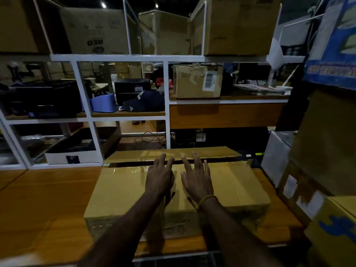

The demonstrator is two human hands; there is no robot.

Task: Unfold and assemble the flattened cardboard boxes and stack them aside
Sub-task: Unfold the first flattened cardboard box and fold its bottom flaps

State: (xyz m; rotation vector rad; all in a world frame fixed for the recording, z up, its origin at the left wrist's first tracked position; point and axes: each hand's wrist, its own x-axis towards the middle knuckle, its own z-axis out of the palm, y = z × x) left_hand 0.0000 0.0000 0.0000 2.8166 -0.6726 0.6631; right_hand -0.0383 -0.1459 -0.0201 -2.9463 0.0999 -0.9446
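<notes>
Brown cardboard box assembled, far flap open, on table.

Dim storeroom, seemingly; white shelving.

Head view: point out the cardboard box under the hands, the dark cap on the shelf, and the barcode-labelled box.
cardboard box (123,189), head view, left top flap
dark cap (143,102), head view, crown
barcode-labelled box (189,83), head view, front face
</notes>
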